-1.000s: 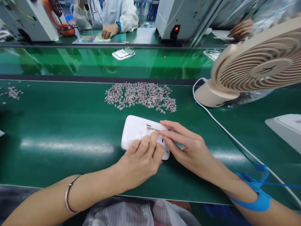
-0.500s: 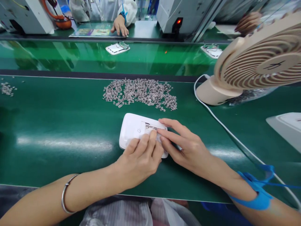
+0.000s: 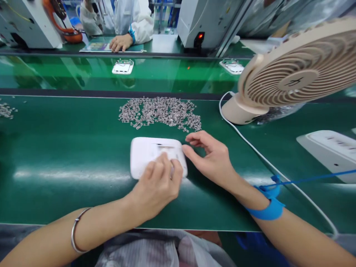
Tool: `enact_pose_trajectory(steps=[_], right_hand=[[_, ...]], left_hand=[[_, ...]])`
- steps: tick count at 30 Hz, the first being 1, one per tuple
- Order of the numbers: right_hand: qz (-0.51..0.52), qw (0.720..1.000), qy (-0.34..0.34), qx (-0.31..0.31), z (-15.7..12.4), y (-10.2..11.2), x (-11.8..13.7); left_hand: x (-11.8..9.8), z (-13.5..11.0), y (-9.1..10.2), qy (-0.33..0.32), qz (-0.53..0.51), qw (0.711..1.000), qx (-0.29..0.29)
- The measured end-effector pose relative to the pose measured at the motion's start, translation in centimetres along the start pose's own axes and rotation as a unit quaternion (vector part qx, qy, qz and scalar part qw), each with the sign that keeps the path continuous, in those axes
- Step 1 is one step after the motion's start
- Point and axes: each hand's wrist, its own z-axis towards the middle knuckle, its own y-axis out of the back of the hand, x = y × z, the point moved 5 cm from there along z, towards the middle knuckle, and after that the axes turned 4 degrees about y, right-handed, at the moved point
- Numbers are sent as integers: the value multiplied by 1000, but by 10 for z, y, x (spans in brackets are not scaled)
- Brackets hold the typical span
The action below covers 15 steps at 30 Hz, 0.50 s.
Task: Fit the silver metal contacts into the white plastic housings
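Note:
A white rounded plastic casing (image 3: 147,154) lies flat on the green mat in front of me. My left hand (image 3: 155,185) rests on its near right part, fingers curled and pressing down on it. My right hand (image 3: 211,157) sits just to the right of the casing, its thumb tip touching the casing's right edge, fingers loosely bent with nothing visibly in them. Beyond the casing spreads a pile of small silver metal clips (image 3: 161,111). A blue wrist strap (image 3: 268,205) circles my right wrist.
A beige desk fan (image 3: 294,78) stands at the right with its white cable (image 3: 264,159) trailing across the mat. A white device (image 3: 330,148) lies at far right. Two white units (image 3: 122,67) ride the far conveyor. A person's hand (image 3: 119,42) rests across the line.
The casing has turned square to me and shifted left. My right hand has come off its top to the right edge. My left hand still presses on it.

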Motion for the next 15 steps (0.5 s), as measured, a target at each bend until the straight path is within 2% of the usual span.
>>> enact_pose_trajectory(steps=[2, 5, 7, 9, 11, 13, 15], right_hand=[[-20, 998, 8, -61, 5, 16, 3], [-56, 981, 18, -185, 6, 54, 3], [-78, 955, 21, -286, 0, 86, -5], [-118, 911, -4, -394, -12, 123, -23], [-192, 850, -90, -482, -27, 159, -48], [-262, 795, -232, -496, -40, 191, -75], [-265, 739, -383, -487, -57, 217, -101]], left_hand=[[19, 4, -6, 61, 47, 996, 40], [64, 6, -16, 181, 93, 970, 131], [96, 4, -20, 265, 68, 944, 183], [121, 3, -18, 333, 51, 922, 192], [134, 3, -11, 370, 46, 915, 156], [130, 5, -5, 365, 42, 922, 121], [113, 9, -2, 323, 35, 940, 101]])
